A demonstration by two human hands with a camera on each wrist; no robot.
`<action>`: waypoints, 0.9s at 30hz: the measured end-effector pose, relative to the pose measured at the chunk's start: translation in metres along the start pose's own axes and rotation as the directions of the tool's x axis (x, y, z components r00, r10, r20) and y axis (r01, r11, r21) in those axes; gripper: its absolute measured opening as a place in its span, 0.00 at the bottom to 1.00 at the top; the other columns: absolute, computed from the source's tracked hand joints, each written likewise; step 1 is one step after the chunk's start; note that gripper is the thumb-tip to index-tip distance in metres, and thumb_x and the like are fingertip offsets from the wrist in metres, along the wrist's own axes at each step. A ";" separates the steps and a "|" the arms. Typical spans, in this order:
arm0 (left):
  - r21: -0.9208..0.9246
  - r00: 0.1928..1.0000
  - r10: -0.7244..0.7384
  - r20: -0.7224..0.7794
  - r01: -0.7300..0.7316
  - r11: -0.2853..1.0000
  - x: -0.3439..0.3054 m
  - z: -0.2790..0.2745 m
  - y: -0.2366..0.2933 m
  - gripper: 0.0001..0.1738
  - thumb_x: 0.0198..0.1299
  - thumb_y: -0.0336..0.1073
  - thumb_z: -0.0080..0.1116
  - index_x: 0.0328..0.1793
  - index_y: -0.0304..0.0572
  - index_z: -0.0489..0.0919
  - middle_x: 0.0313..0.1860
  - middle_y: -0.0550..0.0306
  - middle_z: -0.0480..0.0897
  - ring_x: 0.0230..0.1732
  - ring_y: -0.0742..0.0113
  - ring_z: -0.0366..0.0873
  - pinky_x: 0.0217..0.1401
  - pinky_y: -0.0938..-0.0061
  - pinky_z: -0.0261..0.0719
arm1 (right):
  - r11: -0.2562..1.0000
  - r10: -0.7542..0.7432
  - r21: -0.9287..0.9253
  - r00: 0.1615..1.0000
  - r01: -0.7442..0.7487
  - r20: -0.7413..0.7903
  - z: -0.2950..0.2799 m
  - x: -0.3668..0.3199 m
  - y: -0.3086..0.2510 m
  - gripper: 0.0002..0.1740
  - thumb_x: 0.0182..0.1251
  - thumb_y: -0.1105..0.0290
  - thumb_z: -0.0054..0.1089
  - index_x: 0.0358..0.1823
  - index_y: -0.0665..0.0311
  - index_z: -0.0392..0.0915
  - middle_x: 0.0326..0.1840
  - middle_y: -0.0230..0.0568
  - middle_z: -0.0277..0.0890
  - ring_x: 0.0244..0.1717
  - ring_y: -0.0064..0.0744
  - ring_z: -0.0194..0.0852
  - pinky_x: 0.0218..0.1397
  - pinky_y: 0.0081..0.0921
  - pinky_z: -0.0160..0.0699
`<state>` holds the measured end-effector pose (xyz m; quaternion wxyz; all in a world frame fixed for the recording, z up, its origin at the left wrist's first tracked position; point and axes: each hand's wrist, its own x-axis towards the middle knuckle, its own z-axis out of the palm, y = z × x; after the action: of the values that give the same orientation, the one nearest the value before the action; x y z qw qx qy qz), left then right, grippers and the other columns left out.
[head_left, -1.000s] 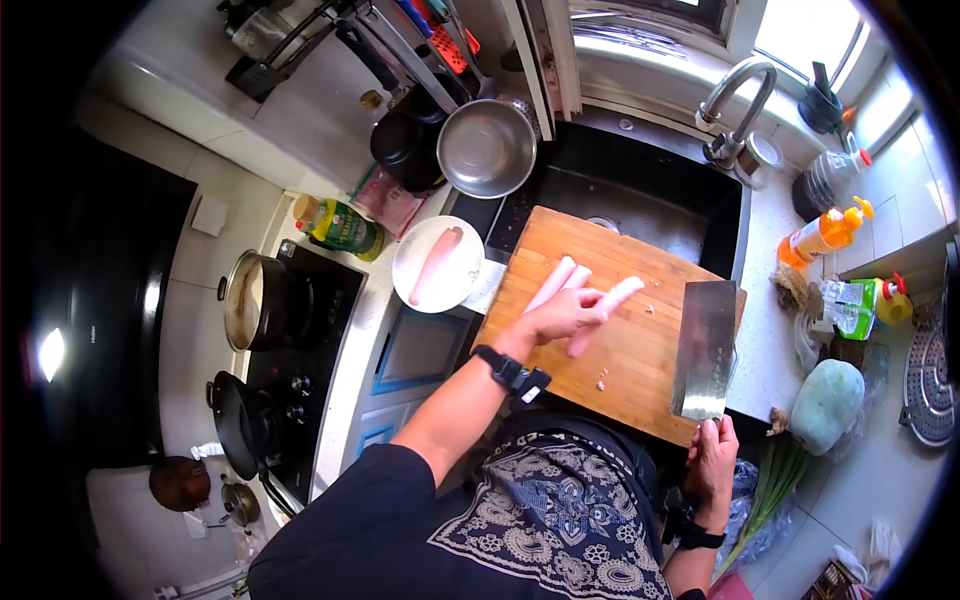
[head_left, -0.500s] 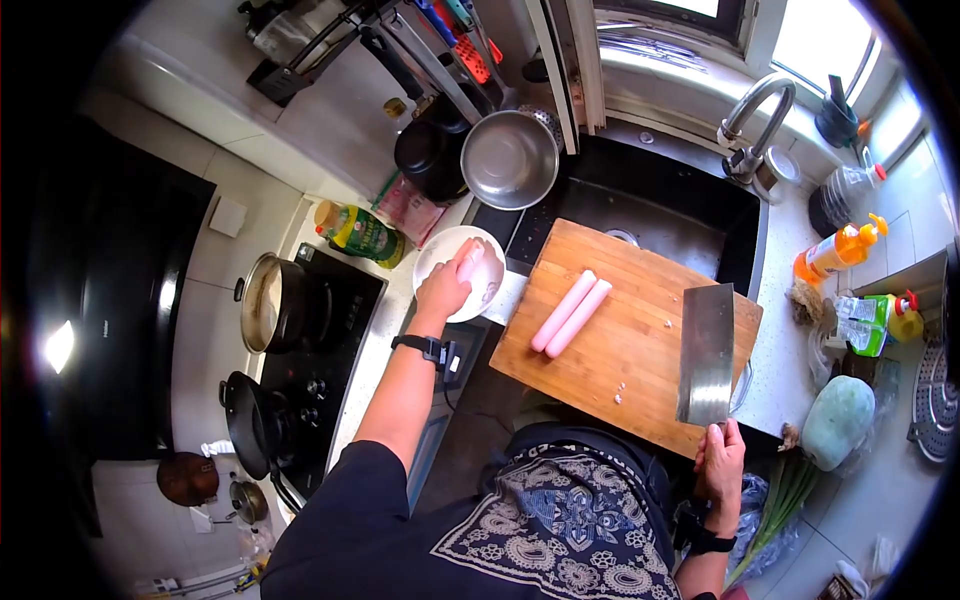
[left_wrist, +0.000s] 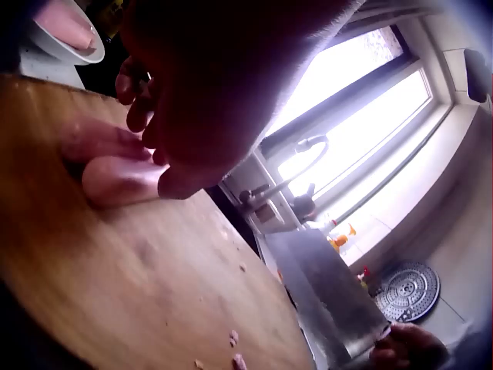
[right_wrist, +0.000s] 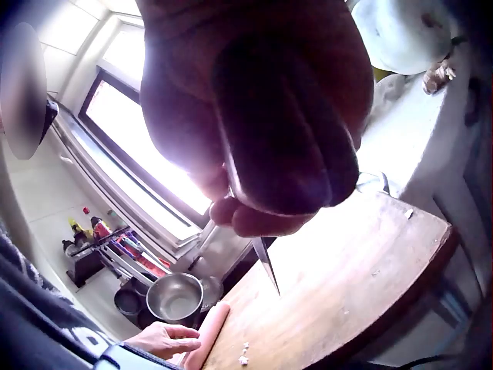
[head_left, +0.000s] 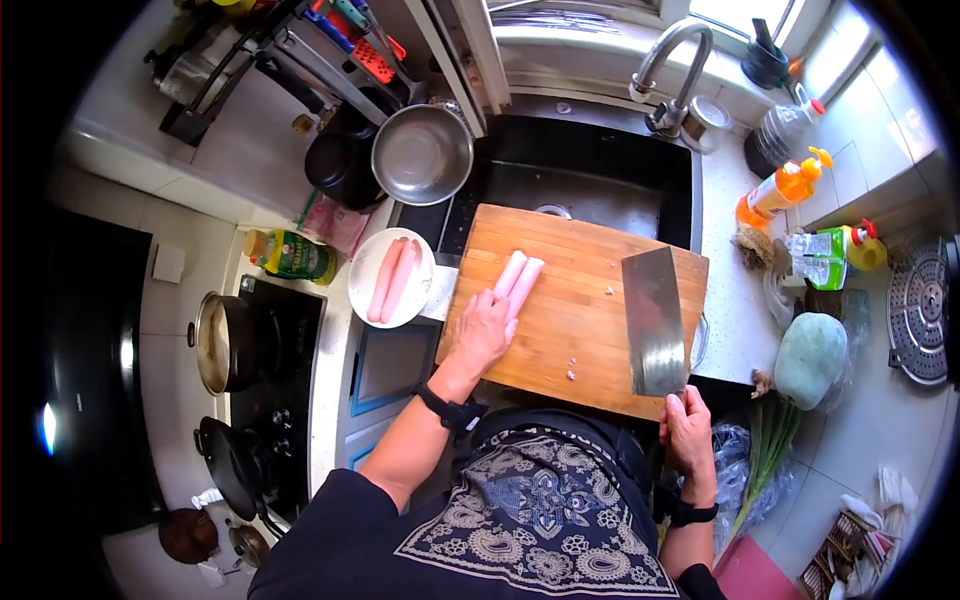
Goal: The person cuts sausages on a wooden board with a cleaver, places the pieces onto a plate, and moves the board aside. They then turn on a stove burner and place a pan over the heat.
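Observation:
Two pink sausages (head_left: 518,282) lie side by side on the wooden cutting board (head_left: 560,330). My left hand (head_left: 478,335) is over their near ends, its fairly straight fingers touching them; the thumb is on the near side in the left wrist view. Two more sausages (head_left: 394,280) lie on a white plate (head_left: 427,257) left of the board. With curled fingers my right hand (head_left: 688,432) grips the handle of a cleaver (head_left: 654,320) at the board's right side. The wide blade overlaps the board in the head view; in the right wrist view the hand hides most of it.
Behind the board is a black sink (head_left: 640,180) with a faucet (head_left: 680,70). A steel pan (head_left: 422,155) and an oil bottle (head_left: 290,255) stand near the plate. A stove (head_left: 265,350) is at left. A wax gourd (head_left: 810,360) and an orange soap bottle (head_left: 780,190) are at right.
My left hand took a sausage from the board to the plate, let it go beside the other one, and came back to the board. The right hand has kept hold of the cleaver.

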<state>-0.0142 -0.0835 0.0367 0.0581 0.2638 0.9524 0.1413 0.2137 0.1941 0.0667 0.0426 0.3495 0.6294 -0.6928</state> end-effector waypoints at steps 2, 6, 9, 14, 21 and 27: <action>-0.076 0.997 0.067 -0.026 -0.069 0.995 -0.005 -0.004 0.013 0.19 0.57 0.38 0.64 0.53 0.41 0.79 0.47 0.47 0.76 0.49 0.44 0.77 0.49 0.53 0.80 | 1.000 0.011 0.010 1.000 -0.011 -0.005 0.002 -0.002 -0.001 0.06 0.75 0.67 0.52 0.42 0.60 0.72 0.22 0.26 0.68 0.16 0.16 0.64 0.18 0.16 0.64; -0.067 0.998 0.064 -0.013 -0.065 0.996 -0.014 0.007 0.018 0.28 0.56 0.39 0.66 0.61 0.39 0.74 0.52 0.46 0.76 0.54 0.46 0.77 0.50 0.54 0.80 | 0.999 0.026 0.039 1.000 -0.026 -0.004 -0.001 -0.003 0.006 0.06 0.75 0.66 0.52 0.44 0.60 0.73 0.22 0.25 0.68 0.17 0.16 0.64 0.18 0.16 0.64; -0.028 0.998 0.050 0.038 -0.049 0.998 -0.022 0.018 0.021 0.28 0.55 0.42 0.67 0.60 0.38 0.74 0.47 0.46 0.80 0.50 0.48 0.80 0.49 0.55 0.80 | 0.998 0.043 0.049 0.999 -0.043 0.003 -0.001 -0.006 0.003 0.08 0.75 0.65 0.53 0.48 0.61 0.73 0.24 0.26 0.69 0.18 0.16 0.64 0.20 0.16 0.65; -0.087 0.991 0.067 0.115 -0.057 0.995 -0.019 0.027 0.026 0.23 0.58 0.42 0.64 0.55 0.37 0.75 0.40 0.45 0.82 0.43 0.45 0.82 0.47 0.54 0.79 | 0.997 0.057 0.044 0.998 -0.057 0.010 -0.005 -0.005 0.005 0.10 0.75 0.65 0.54 0.51 0.61 0.72 0.25 0.27 0.69 0.19 0.16 0.65 0.21 0.16 0.66; -0.155 0.975 0.206 0.081 -0.192 0.969 0.014 0.044 0.051 0.18 0.61 0.40 0.57 0.55 0.41 0.74 0.43 0.46 0.80 0.47 0.46 0.80 0.46 0.52 0.80 | 0.997 0.044 0.070 0.999 -0.044 -0.006 -0.010 -0.012 0.005 0.09 0.75 0.65 0.54 0.50 0.61 0.72 0.25 0.26 0.69 0.19 0.15 0.65 0.21 0.16 0.66; -0.162 0.944 0.292 0.152 -0.267 0.950 0.031 0.049 0.074 0.19 0.62 0.39 0.55 0.58 0.44 0.73 0.45 0.48 0.78 0.48 0.47 0.79 0.47 0.53 0.80 | 0.999 -0.004 0.041 0.999 0.005 -0.032 -0.019 -0.017 0.010 0.08 0.76 0.65 0.52 0.47 0.60 0.72 0.25 0.26 0.69 0.19 0.15 0.65 0.20 0.16 0.67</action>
<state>0.0041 0.0046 0.0109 0.1387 0.4031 0.8842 0.1907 0.2394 0.2030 0.0679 0.0237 0.3601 0.6163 -0.6999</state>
